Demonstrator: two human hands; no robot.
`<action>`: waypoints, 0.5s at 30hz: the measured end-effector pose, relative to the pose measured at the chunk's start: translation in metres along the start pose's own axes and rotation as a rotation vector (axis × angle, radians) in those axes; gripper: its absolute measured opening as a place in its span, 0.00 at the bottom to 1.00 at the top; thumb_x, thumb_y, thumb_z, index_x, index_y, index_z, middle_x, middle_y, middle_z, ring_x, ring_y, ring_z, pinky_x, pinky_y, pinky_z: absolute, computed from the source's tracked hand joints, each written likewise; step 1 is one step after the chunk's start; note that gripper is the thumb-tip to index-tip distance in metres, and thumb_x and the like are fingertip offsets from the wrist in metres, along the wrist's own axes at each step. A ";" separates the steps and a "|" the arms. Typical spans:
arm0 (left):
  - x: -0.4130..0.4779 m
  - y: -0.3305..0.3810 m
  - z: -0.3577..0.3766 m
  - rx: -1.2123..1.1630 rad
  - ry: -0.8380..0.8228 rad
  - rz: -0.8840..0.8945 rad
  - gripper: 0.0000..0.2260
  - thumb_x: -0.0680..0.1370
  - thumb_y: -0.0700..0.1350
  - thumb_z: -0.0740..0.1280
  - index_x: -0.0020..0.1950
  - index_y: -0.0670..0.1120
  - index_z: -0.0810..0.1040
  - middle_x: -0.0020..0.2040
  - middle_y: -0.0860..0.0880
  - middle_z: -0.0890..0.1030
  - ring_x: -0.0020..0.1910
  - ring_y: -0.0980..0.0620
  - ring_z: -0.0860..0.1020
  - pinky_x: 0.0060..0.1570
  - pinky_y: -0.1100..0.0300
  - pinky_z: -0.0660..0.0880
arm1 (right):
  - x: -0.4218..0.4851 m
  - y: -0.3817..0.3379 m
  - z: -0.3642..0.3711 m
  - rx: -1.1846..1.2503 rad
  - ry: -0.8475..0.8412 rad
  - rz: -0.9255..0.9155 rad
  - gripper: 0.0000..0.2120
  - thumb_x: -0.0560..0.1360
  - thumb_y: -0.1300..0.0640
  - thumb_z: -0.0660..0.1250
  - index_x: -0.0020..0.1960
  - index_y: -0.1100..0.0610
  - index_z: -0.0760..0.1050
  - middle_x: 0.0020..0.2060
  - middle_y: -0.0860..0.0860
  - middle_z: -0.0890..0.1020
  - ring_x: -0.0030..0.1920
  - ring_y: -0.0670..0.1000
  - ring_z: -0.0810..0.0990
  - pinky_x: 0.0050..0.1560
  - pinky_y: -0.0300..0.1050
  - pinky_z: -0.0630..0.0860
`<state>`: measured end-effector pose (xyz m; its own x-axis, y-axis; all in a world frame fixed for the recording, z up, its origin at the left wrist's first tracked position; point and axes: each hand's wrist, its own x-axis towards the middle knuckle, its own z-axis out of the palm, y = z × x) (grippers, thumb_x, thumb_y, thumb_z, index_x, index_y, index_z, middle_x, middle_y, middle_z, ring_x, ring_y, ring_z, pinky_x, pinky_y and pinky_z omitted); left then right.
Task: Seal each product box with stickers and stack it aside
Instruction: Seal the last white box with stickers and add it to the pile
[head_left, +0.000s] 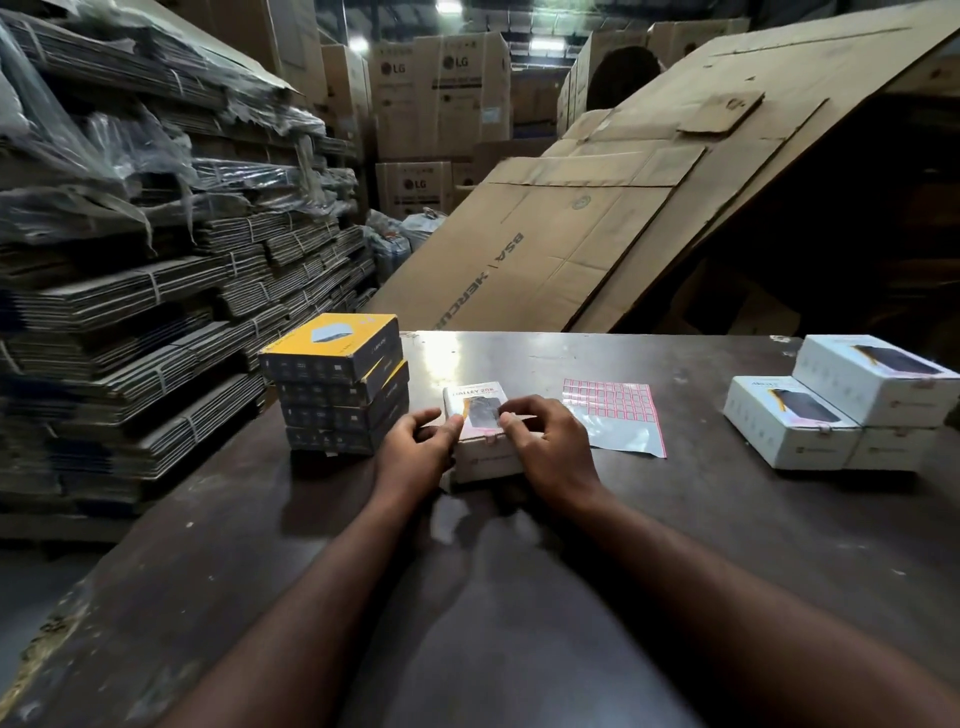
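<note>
Gripping the box (480, 434) steady mid-bench with my left hand (421, 441), I pinch its lid with my right hand (550, 447), likely sealing it.

Left hand (418, 447), right hand (550, 447) grip white box (485, 457); sticker sheet (618, 415) at 2 o'clock, yellow stack (337, 384) at 10 o'clock.

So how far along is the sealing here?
Done: the white stack at right, three boxes, two showing pink stickers on their front edges. In hand: the left hand and right hand grip a box at centre; one sticker already sits on its near edge. Left: the yellow stack of four shows no stickers from here, so probably still to seal. The sheet has many stickers left.
</note>
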<state>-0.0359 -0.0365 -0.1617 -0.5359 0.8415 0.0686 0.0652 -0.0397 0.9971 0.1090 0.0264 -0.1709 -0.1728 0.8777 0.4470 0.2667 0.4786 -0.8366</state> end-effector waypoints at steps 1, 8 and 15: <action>0.002 0.001 0.006 0.024 -0.007 -0.004 0.15 0.78 0.46 0.73 0.62 0.41 0.78 0.51 0.44 0.84 0.48 0.48 0.82 0.51 0.52 0.81 | 0.001 0.002 -0.003 0.012 0.016 0.007 0.04 0.76 0.57 0.70 0.48 0.51 0.84 0.49 0.51 0.83 0.45 0.47 0.83 0.50 0.36 0.76; 0.013 -0.007 0.036 -0.064 -0.017 -0.017 0.21 0.62 0.62 0.77 0.50 0.56 0.81 0.57 0.44 0.84 0.57 0.44 0.83 0.60 0.42 0.79 | 0.009 0.015 -0.018 0.092 0.079 -0.024 0.07 0.74 0.61 0.72 0.46 0.49 0.84 0.50 0.50 0.83 0.45 0.41 0.83 0.52 0.44 0.80; 0.010 0.001 0.034 -0.264 -0.206 -0.147 0.20 0.79 0.42 0.71 0.68 0.51 0.69 0.54 0.40 0.84 0.37 0.50 0.85 0.30 0.60 0.79 | 0.012 0.017 -0.023 0.141 0.082 -0.132 0.15 0.75 0.65 0.72 0.43 0.44 0.83 0.49 0.47 0.80 0.51 0.45 0.82 0.52 0.49 0.83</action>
<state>-0.0125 -0.0101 -0.1614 -0.3410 0.9383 -0.0577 -0.2339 -0.0253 0.9719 0.1336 0.0462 -0.1725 -0.1179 0.8097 0.5749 0.1103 0.5860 -0.8028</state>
